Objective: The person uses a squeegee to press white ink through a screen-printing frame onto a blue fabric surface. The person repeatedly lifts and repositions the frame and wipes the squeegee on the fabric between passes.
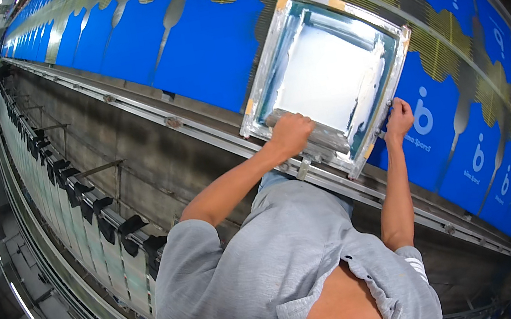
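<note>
A metal-edged frame (268, 56) lies tilted on blue printed sheeting (208, 35), which covers a long desk with a metal rail (143, 111) along its near side. Inside the frame is a bright white area (321, 67) with smeared edges. The left hand (292, 134) is closed around a greyish bar (330, 139) lying across the frame's near end. The right hand (399, 118) is curled narrow beside the frame's right edge; whether it grips anything cannot be told.

The sheeting repeats a white emblem (423, 116), a rounded letter-like shape with a dot above it. Small white lettering (416, 143) sits under the emblem nearest the right hand, and the same mark recurs farther right, shrinking toward the rim. Beyond the frame, more emblems appear upside down. Yellow striped shapes (447, 53) and grey tower-like silhouettes (172, 15) complete the print. The grey shirt (250, 248) has white stripes on its right sleeve.
</note>
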{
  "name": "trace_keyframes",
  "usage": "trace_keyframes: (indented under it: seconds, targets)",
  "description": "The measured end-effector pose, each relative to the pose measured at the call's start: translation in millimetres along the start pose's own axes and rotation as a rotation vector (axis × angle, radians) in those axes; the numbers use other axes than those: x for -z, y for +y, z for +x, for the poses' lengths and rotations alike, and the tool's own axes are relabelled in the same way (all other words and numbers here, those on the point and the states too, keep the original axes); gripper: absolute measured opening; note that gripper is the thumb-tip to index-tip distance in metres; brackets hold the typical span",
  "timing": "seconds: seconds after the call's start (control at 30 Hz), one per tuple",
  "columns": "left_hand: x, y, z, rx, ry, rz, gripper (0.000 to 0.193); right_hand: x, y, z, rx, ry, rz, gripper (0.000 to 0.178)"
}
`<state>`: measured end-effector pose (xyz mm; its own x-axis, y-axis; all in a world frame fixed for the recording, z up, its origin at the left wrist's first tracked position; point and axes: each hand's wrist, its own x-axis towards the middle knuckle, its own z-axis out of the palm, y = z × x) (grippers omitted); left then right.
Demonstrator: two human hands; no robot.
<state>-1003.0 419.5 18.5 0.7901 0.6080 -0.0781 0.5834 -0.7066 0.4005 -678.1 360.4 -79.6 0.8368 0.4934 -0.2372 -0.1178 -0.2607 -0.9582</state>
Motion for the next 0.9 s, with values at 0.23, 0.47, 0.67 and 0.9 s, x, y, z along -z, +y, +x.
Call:
trace_keyframes:
  seconds: [0.23,0.47,0.67,0.9]
  targets:
    - [-11,2,14,0.030,-0.007,0.026,0.005,4,20,27,0.010,-0.043,-0.036,0.016]
    - [-11,-18,10,0.021,0.025,0.025,0.003,-19,25,27,0.084,-0.025,-0.222,0.020]
    - [-8,-13,2,0.046,0.066,-0.046,0.007,-24,-6,16,0.347,0.019,-0.943,0.027]
    - [57,-42,140,0.110,-0.180,0.016,0.018,-94,-169,-46,0.623,-0.921,-1.121,0.030]
